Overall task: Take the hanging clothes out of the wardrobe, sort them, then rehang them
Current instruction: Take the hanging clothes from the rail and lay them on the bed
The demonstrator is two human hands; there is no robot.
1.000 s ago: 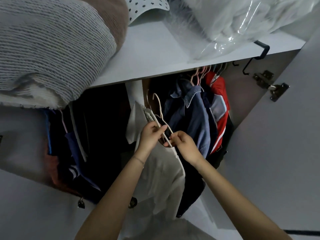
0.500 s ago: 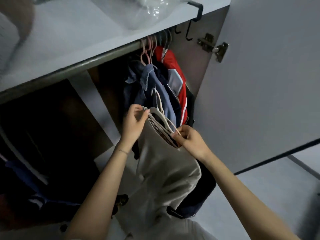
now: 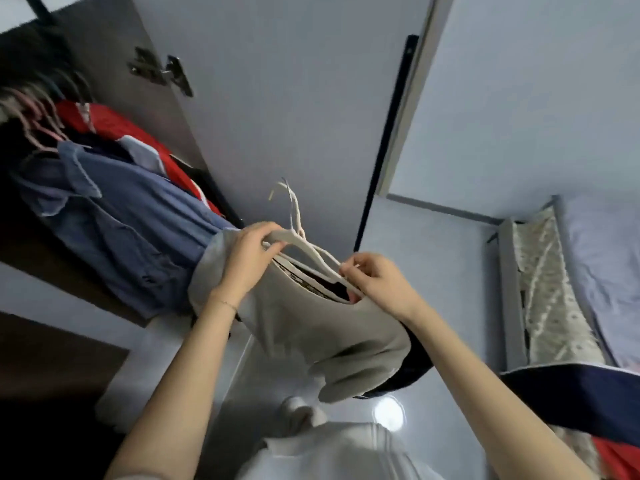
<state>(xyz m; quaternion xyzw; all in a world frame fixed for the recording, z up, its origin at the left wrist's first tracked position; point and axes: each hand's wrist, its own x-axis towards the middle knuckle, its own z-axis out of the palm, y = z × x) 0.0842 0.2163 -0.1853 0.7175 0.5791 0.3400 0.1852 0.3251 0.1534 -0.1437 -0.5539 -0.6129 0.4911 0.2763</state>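
One head cam, tilted, looked fwd & down from close above left hand (image 3: 247, 259) & right hand (image 3: 377, 284); wardrobe door (image 3: 294, 98) just beyond.

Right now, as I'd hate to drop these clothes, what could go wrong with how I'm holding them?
The left hand and right hand pinch only the ends of stacked white hangers, so one might slip free. The dark garment under the beige top may slide off. The hooks could snag the open wardrobe door.
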